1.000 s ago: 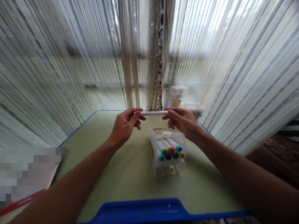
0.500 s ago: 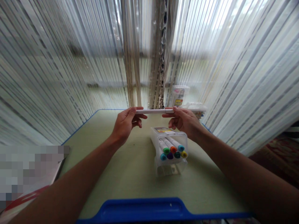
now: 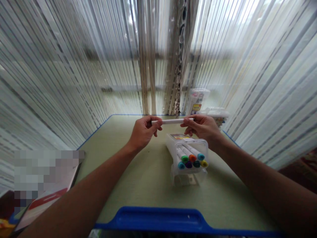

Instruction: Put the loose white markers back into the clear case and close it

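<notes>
Both of my hands hold one white marker (image 3: 172,121) level above the green table (image 3: 138,178). My left hand (image 3: 144,131) pinches its left end. My right hand (image 3: 203,127) pinches its right part, with fingers closed on it. Just below my right hand lies a clear plastic marker case (image 3: 188,158) on its side. Several markers with coloured caps point out of its open end toward me.
A blue tray handle (image 3: 160,218) runs along the table's near edge. Another clear box with a yellow label (image 3: 196,100) and a small clear container (image 3: 215,113) stand at the back right. Striped sheer curtains (image 3: 61,76) close in on three sides. A book lies at the left.
The marker looks shorter between my hands than before, and my hands sit a little closer together. The view has shifted slightly, so everything appears a bit further right.
</notes>
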